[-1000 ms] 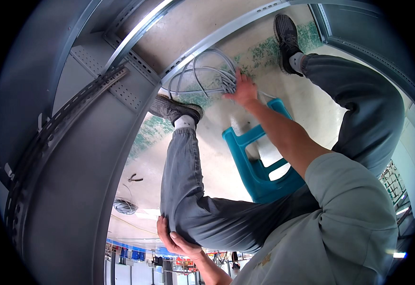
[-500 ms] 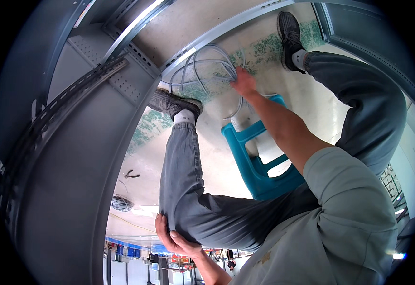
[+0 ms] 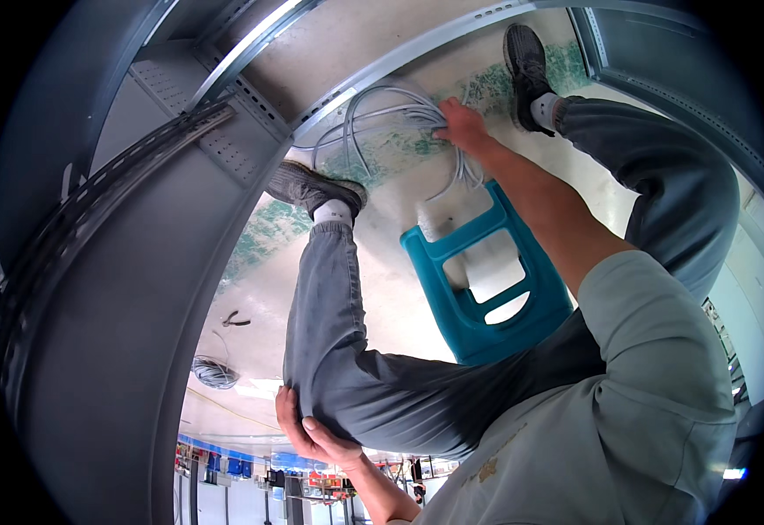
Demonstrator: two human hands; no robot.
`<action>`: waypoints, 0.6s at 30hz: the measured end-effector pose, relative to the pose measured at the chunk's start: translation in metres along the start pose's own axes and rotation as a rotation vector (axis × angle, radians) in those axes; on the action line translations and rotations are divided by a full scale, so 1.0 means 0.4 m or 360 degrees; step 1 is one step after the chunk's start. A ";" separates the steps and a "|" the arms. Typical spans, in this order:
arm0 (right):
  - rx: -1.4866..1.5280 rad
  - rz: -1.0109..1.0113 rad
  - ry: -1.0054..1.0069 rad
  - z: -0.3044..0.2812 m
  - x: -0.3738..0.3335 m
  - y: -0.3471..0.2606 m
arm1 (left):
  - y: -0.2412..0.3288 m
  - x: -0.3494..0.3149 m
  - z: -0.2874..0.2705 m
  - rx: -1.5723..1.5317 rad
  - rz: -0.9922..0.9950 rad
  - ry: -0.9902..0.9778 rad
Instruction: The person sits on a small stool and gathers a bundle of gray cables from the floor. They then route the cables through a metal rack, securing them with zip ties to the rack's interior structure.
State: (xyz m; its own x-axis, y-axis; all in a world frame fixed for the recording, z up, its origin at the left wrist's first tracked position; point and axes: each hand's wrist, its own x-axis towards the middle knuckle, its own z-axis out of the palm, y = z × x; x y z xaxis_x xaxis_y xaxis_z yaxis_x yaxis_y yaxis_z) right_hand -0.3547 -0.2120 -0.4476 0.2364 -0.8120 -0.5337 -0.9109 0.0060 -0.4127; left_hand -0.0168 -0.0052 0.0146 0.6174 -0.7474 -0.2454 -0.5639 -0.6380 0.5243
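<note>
My right hand (image 3: 463, 125) reaches forward, low over the floor, with its fingers closed round a bundle of grey cables (image 3: 420, 114). Loops of the bundle spread to the left toward the cabinet's bottom rail, while loose ends hang down from my hand toward the stool. My left hand (image 3: 316, 433) rests on my bent left knee, thumb apart from the fingers, and holds nothing. Between my legs is a teal plastic stool (image 3: 487, 343) with openings in it.
A grey metal cabinet frame (image 3: 111, 324) rises close on my left, its bottom rail (image 3: 417, 63) crossing ahead. Another metal panel (image 3: 662, 66) stands at the far right. Pliers (image 3: 236, 320) and a coil of grey cable (image 3: 214, 373) lie on the floor left of my knee.
My right hand has shifted slightly right and forward with the cables, and the loops have been drawn closer together. My left hand stays on the knee.
</note>
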 end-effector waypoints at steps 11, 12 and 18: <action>-0.0079 -0.0062 -0.0065 0.041 0.023 0.042 | 0.010 0.013 0.000 0.0033 0.0002 -0.0032; -0.0028 -0.0078 -0.0088 0.023 0.023 0.029 | 0.009 0.010 0.000 0.0039 -0.0001 -0.0025; 0.0542 0.0139 -0.0495 -0.088 0.039 -0.020 | 0.016 0.008 0.000 -0.0036 0.0028 0.0017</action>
State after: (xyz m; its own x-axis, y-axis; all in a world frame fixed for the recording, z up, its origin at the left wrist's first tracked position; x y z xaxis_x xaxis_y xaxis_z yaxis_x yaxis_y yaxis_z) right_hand -0.3556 -0.2452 -0.4267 0.3015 -0.5867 -0.7516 -0.7814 0.2996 -0.5473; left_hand -0.0184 -0.0116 0.0171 0.6133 -0.7563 -0.2276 -0.5621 -0.6204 0.5469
